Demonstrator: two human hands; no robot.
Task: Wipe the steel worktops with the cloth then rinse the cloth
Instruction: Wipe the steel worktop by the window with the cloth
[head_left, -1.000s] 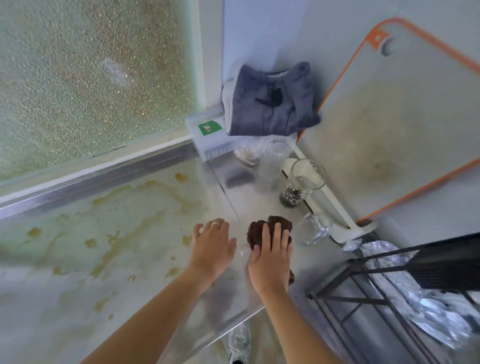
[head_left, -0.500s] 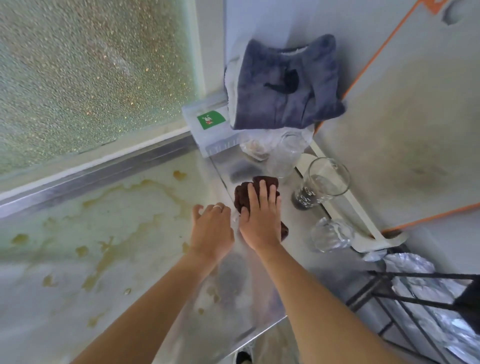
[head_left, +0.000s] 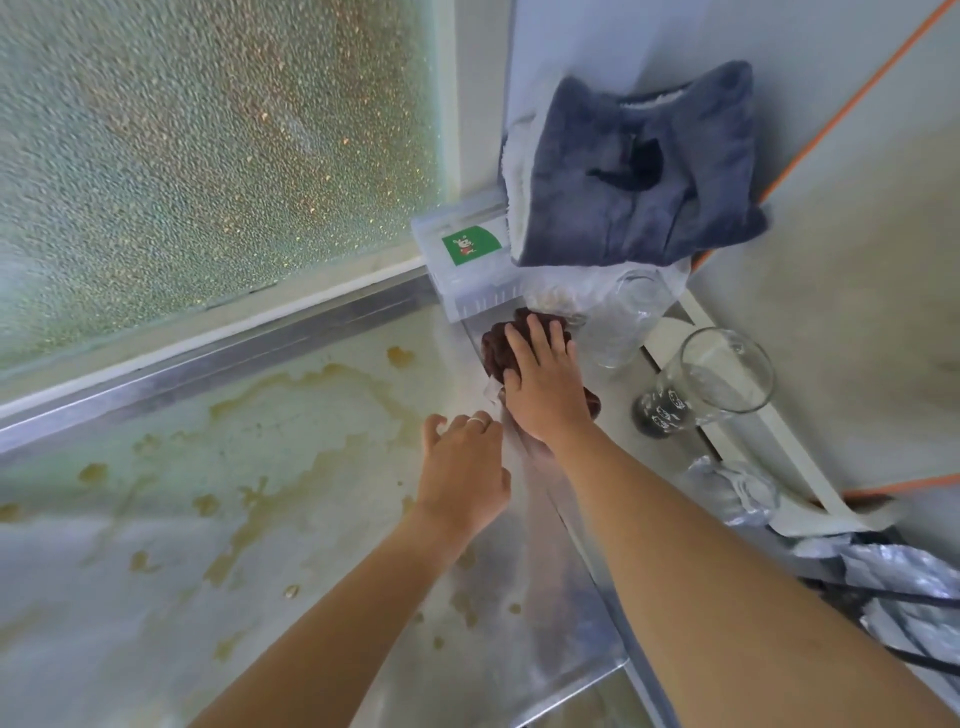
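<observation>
While the right hand (head_left: 545, 387) lies flat with straight fingers pressing the dark maroon cloth (head_left: 501, 345) onto the steel tabletop (head_left: 566, 587), the left hand (head_left: 462, 467) rests beside it on the same surface, fingers loosely bent and holding nothing, a ring on one finger. The cloth sits at the far end of the tabletop, touching a clear plastic box (head_left: 467, 260) that stands against the wall. That box carries a green label (head_left: 470, 248) with a small cartoon figure; any lettering on it is too small to read. A folded grey-blue towel (head_left: 639, 171) lies on top of the box. Just right of the cloth stands a clear glass (head_left: 631, 317), and farther right a taller glass (head_left: 711, 379) with dark printed marks near its base, unreadable. An orange-edged white board (head_left: 857, 270) leans against the wall behind them. Yellow-brown stains (head_left: 291, 405) spread over the surface left of the hands, below a frosted window (head_left: 208, 156). Crumpled foil (head_left: 893, 577) lies at the lower right.
</observation>
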